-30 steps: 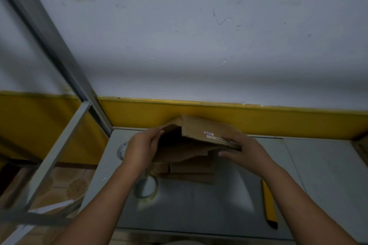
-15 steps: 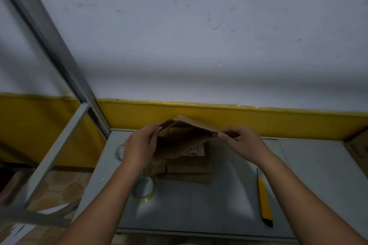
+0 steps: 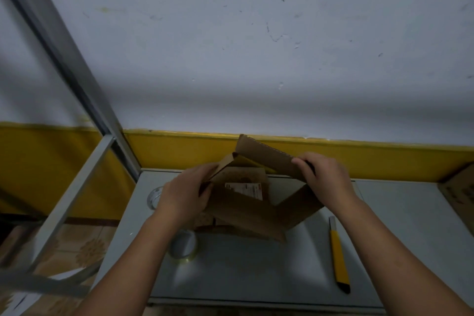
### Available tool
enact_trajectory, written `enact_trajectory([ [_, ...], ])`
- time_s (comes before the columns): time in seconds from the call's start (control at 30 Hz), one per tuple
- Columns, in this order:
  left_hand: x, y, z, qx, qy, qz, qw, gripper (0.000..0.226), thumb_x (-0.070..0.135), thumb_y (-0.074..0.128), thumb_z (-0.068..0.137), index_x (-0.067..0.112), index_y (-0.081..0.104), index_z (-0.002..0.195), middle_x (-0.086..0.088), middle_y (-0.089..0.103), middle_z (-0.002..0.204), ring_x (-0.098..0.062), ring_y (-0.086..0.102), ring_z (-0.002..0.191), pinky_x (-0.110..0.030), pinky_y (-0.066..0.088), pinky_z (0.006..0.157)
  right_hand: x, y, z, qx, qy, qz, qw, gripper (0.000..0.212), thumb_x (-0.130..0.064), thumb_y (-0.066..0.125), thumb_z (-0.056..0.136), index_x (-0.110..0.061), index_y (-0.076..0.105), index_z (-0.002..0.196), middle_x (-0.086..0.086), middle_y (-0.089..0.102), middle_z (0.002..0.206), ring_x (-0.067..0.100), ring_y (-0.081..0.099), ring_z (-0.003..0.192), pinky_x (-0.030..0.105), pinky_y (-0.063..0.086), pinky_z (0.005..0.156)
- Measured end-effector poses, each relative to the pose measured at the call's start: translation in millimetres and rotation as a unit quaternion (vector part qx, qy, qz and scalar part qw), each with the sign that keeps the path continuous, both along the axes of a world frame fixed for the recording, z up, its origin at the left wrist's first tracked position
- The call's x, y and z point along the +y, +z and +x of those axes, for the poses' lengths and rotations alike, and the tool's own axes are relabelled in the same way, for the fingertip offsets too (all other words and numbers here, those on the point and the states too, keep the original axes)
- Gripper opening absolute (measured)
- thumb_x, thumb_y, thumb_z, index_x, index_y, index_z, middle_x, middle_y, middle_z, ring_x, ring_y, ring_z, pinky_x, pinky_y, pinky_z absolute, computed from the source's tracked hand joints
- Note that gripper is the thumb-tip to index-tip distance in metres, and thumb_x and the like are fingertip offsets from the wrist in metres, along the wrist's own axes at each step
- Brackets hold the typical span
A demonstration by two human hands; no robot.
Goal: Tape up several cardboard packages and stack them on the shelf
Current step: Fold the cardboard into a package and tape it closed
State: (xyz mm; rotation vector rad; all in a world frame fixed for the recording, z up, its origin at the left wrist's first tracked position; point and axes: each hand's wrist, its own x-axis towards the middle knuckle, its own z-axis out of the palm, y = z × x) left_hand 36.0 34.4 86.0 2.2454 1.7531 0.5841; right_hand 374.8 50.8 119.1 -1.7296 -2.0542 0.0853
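1. Table (image 3: 256, 279): grey top, rear edge against a wall with a yellow band (image 3: 384, 159). All positions below are given relative to this table.

2. Cardboard box (image 3: 256, 213): held above the rear centre of the table, clear of the top. It is partly erected into an open, diamond-shaped tube, with 1 panel raised toward the wall. A white printed label (image 3: 245, 190) shows through the opening. It cannot be determined whether the label sits on the box or on cardboard behind it.

3. Left hand (image 3: 183, 199): grips the left corner of the cardboard box, fingers curled round the edge.

4. Right hand (image 3: 325, 177): pinches the raised upper right panel, fingers hooked over its top edge and thumb below.

5. Flat cardboard (image 3: 225, 229): lies on the table centre, directly under the held box and mostly covered by it.

6. Clear tape roll (image 3: 183, 246): lies flat on the table, left of centre, under the left forearm. A second roll (image 3: 154, 197) lies near the rear left corner of the table, partly hidden by the left hand.

7. Yellow utility knife (image 3: 338, 256): lies on the right part of the table, black tip toward the front edge, well apart from both rolls.

8. Metal frame (image 3: 84, 187): grey bars standing off the left side of the table, over a patterned tile floor (image 3: 77, 246).

9. Brown carton (image 3: 459, 192): at the far right end of the table, cut off by the view.
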Motion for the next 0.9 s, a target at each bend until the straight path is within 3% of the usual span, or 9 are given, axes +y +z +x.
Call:
enact_trajectory([
  [0.1,10,-9,-2,-0.021,0.024,-0.058,0.998,0.051,0.048,0.05,0.107,0.045,0.037,0.157,0.008,0.066,0.136,-0.023,0.066,0.119,-0.043,0.054,0.087,1,4,-3,0.012,0.028,-0.013,0.999,0.025,-0.046,0.048,0.101,-0.033,0.069,0.104,-0.019,0.063,0.086,0.006,0.059,0.074,0.033,0.053,0.059],
  [0.23,21,-19,1,-0.197,0.046,-0.092,0.975,0.015,0.042,0.045,0.111,0.045,0.059,0.115,0.014,0.068,0.095,-0.017,0.068,0.09,-0.038,0.053,0.073,6,0,-7,0.049,0.041,-0.047,0.997,0.012,-0.031,0.063,0.1,-0.036,0.068,0.11,-0.021,0.066,0.096,0.003,0.061,0.086,0.032,0.056,0.07],
  [0.37,23,-29,-1,-0.262,0.107,-0.094,0.954,0.023,0.037,0.046,0.111,0.034,0.062,0.095,0.008,0.068,0.088,-0.01,0.066,0.084,-0.032,0.046,0.064,5,-18,9,0.032,-0.045,-0.062,0.997,0.027,-0.029,0.072,0.094,-0.032,0.069,0.12,-0.009,0.068,0.122,0.016,0.058,0.118,0.044,0.051,0.098],
  [0.43,22,-33,-8,-0.309,0.141,-0.106,0.935,0.022,0.036,0.047,0.112,0.033,0.062,0.096,0.005,0.07,0.093,-0.016,0.068,0.09,-0.037,0.053,0.072,-1,-32,19,0.131,-0.106,-0.056,0.984,0.034,-0.031,0.074,0.094,-0.025,0.068,0.128,-0.003,0.065,0.13,0.019,0.055,0.125,0.042,0.048,0.101],
  [0.53,14,-36,-11,-0.357,0.137,-0.146,0.913,0.017,0.039,0.045,0.112,0.043,0.061,0.109,0.011,0.069,0.108,-0.015,0.066,0.104,-0.038,0.055,0.084,-7,-49,12,0.322,-0.144,-0.092,0.931,0.038,-0.038,0.071,0.096,-0.023,0.066,0.131,-0.003,0.065,0.127,0.017,0.061,0.116,0.024,0.048,0.082],
  [0.67,5,-38,-2,-0.374,0.082,-0.205,0.901,0.052,0.067,0.033,0.105,0.052,0.035,0.155,0.015,0.05,0.151,-0.012,0.048,0.136,-0.037,0.043,0.107,-6,-63,-11,0.344,-0.116,-0.102,0.926,0.043,-0.04,0.066,0.1,-0.029,0.058,0.14,-0.011,0.058,0.127,0.004,0.057,0.103,0.02,0.044,0.077],
  [0.73,6,-39,-2,-0.365,0.054,-0.222,0.902,0.071,0.087,0.025,0.094,0.06,0.018,0.159,0.021,0.027,0.167,-0.01,0.028,0.154,-0.045,0.028,0.125,-2,-65,-20,0.348,-0.111,-0.094,0.926,0.04,-0.04,0.063,0.101,-0.03,0.058,0.14,-0.015,0.057,0.128,0.004,0.053,0.114,0.021,0.042,0.083],
  [0.8,9,-40,-4,-0.351,0.032,-0.231,0.907,0.073,0.097,0.019,0.084,0.073,0.007,0.152,0.026,0.011,0.171,-0.009,0.01,0.16,-0.053,0.015,0.131,2,-64,-25,0.351,-0.108,-0.095,0.925,0.03,-0.042,0.059,0.103,-0.034,0.061,0.132,-0.018,0.06,0.125,0.005,0.054,0.116,0.021,0.042,0.085],
  [0.9,17,-44,-7,-0.323,0.04,-0.208,0.922,0.057,0.084,0.024,0.096,0.072,0.01,0.149,0.019,0.016,0.172,-0.014,0.012,0.161,-0.049,0.016,0.13,8,-58,-26,0.366,-0.097,-0.099,0.92,0.01,-0.043,0.059,0.102,-0.041,0.063,0.111,-0.022,0.066,0.112,0.003,0.06,0.109,0.019,0.043,0.077],
])
